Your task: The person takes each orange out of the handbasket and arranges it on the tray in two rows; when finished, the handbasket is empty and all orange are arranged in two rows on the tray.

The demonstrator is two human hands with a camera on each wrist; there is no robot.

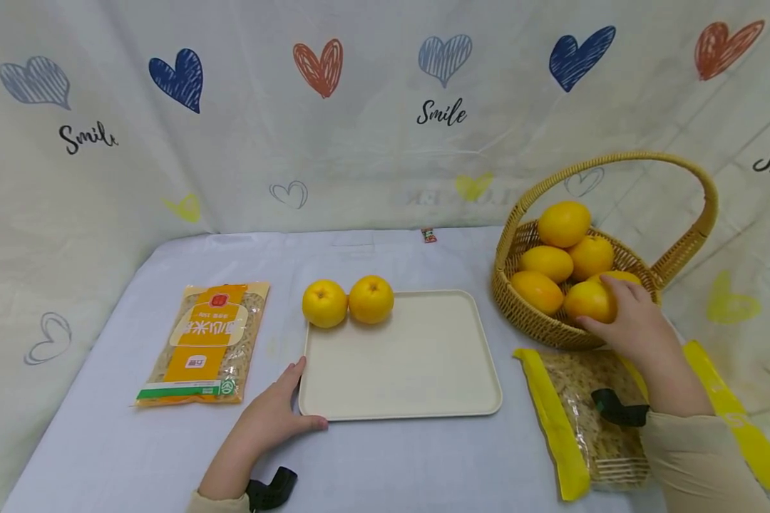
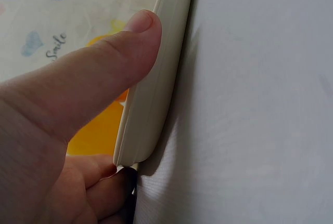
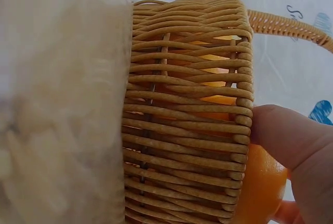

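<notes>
My left hand (image 1: 276, 417) holds the near left corner of a cream rectangular tray (image 1: 404, 363). Its thumb (image 2: 130, 47) lies against the front rim, and the other fingers are at the left side. Two oranges (image 1: 324, 303) sit side by side at the tray's far left corner. On the right, my right hand (image 1: 642, 324) reaches into a wicker basket (image 1: 532, 324) and grips an orange (image 1: 589, 302) at the near side. Several more oranges (image 1: 563, 224) are piled in the basket. The right wrist view shows the thumb (image 3: 291, 135) at the basket's rim, with part of an orange below it.
An orange-labelled bag of grain (image 1: 212, 345) lies left of the tray. A yellow-edged clear bag (image 1: 590, 413) lies under the right forearm, before the basket. The basket's tall handle (image 1: 642, 157) arches over the fruit. A small wrapped packet (image 1: 428, 235) is at the table's back edge.
</notes>
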